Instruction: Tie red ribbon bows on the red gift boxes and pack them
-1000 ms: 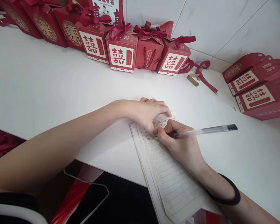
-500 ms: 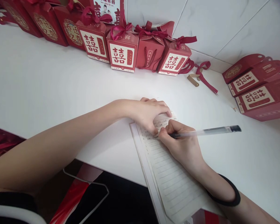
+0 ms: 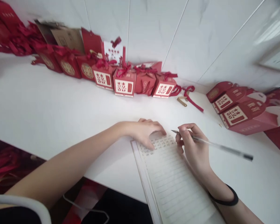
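Observation:
A lined notebook lies on the white table, with several rows of handwritten characters at its top. My left hand rests over the notebook's upper left corner, thumb and fingers spread apart. In my right hand is a clear pen with a black cap end, gripped between thumb and fingers. Its tip points up and left, lifted off the paper at the notebook's right edge. A black band circles my right wrist.
Red gift boxes with ribbons stand in a row along the tiled wall. More red boxes sit at the right. A loose red ribbon and a small gold strip lie between them. A wall socket is at upper right.
My right hand has lifted the pen off the page and moved right, its tip now raised. The view has tilted up, showing more wall. My left hand keeps its place on the notebook.

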`<state>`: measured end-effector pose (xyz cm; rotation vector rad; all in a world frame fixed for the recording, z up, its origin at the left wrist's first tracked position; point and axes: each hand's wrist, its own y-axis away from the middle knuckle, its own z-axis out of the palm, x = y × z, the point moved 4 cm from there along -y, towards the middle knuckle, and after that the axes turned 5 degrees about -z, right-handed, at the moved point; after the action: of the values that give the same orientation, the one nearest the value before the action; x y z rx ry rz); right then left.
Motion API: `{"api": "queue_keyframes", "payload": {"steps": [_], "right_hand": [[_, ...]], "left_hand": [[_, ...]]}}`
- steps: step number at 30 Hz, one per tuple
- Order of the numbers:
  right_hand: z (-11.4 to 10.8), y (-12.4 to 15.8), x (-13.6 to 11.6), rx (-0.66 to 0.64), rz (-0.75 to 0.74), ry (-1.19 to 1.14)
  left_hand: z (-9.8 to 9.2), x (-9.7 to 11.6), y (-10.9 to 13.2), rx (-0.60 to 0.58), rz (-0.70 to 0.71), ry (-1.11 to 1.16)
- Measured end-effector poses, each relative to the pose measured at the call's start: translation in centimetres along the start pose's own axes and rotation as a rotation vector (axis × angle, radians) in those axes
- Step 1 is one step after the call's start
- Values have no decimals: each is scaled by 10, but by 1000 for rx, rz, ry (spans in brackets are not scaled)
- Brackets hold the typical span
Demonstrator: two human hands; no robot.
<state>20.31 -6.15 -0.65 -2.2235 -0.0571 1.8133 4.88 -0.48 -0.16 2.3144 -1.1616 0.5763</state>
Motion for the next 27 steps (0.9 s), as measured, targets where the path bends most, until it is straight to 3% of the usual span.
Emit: {"api": "queue_keyframes", "payload": {"steps": [5, 8, 13, 16, 18, 20, 22, 26, 27], "right_hand": [[-21, -21, 10, -26, -179, 513], [-36, -33, 15, -68, -399, 755], [-56, -41, 30, -78, -490, 932], [-58, -44, 38, -76, -499, 989], [-55, -45, 31, -8, -517, 995], [-48, -40, 7, 82, -553, 914], [-34, -25, -34, 106, -615, 735], [6, 37, -132, -117, -864, 353], [11, 56, -152, -82, -982, 271]], "left_hand": [[-2, -6, 2, 76, 37, 113], [-6, -20, 2, 190, -18, 287], [-30, -51, 5, 656, -139, 368], [-48, -72, 19, 1056, -267, 338], [-57, -84, 33, 1325, -372, 293], [-61, -94, 44, 1502, -469, 231], [-63, -104, 49, 1595, -593, 225], [-65, -118, 43, 1546, -837, 346], [-66, -118, 40, 1525, -859, 337]]}}
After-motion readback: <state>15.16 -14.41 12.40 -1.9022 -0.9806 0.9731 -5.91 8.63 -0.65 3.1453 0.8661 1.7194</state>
